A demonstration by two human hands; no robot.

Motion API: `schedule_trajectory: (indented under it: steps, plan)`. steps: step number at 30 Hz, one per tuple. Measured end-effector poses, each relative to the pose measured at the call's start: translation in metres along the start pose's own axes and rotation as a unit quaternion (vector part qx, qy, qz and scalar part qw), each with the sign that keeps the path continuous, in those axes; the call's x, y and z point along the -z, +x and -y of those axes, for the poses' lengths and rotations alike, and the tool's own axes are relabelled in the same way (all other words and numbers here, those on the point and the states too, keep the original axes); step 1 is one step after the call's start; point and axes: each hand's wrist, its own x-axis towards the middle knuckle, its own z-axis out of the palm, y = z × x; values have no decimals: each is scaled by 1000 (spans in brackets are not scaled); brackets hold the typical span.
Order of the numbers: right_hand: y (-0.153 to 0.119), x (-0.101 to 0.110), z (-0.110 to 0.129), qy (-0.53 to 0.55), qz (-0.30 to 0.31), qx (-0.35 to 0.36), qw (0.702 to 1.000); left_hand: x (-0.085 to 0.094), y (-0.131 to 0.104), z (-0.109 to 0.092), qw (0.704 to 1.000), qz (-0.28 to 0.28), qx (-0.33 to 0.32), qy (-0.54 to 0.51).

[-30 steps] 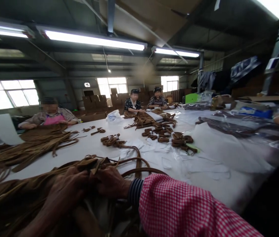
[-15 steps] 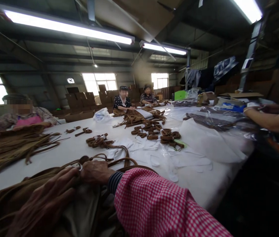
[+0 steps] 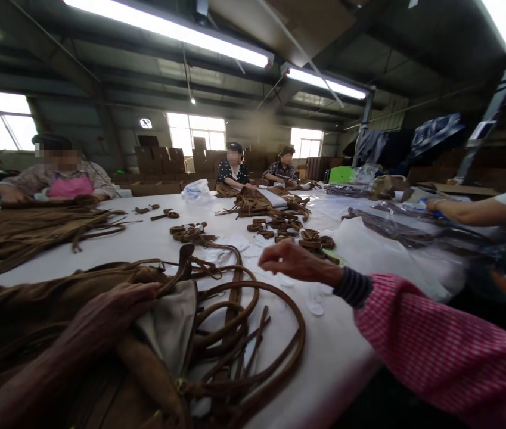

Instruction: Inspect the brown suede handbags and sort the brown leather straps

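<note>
A brown bag (image 3: 78,286), suede-like and with a pale lining (image 3: 170,322), lies on the near left of the table. My left hand (image 3: 114,310) is on its upper edge, fingers together and gripping the fabric beside the opening; the thumb is hidden. Long brown straps (image 3: 295,351) loop out from the bag's right side. Above the tabletop, right of these straps, my right hand (image 3: 297,262) hangs with bent fingers a little apart and nothing visible in them. Beneath and near it lie white paper cut-outs (image 3: 315,301) and bundled brown straps (image 3: 315,238).
The white table (image 3: 342,351) runs away from me. More brown bags (image 3: 24,229) lie by a person (image 3: 71,182) at left; two people sit across. Another person's arm (image 3: 471,211) reaches in at right, near plastic-wrapped dark goods (image 3: 382,223).
My right hand has left the bag's edge and moved right, over the white cut-outs. My left hand stays on the bag, whose opening and straps now show more. The view has tilted down and left.
</note>
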Motion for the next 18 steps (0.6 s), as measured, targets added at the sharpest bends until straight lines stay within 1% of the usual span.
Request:
schedule_trajectory:
  steps: [2,3,5,7,10,12,15,18]
  plan:
    - [-42,29,-15,-29,-9,-82,996,-2,1,1,1000,2,-2,-16]
    - [-61,37,-23,-40,-10,-127,991,-2,1,1,1000,-2,-1,-20]
    - [-93,39,-34,-56,0,-190,980,-2,0,0,1000,-7,-1,-27]
    - [-115,29,-41,-106,0,-225,969,1,-1,-3,1000,-8,-1,-28]
    - [-130,4,-46,-220,-25,-262,939,6,-2,-10,1000,-6,2,-25]
    - [-131,-7,-48,-248,-32,-283,926,7,-2,-12,1000,-4,5,-23]
    - [-130,-12,-55,-219,-36,-287,932,7,-1,-11,1000,-6,10,-24]
    - [-133,-8,-60,-174,-51,-276,944,5,-1,-8,999,-3,14,-29]
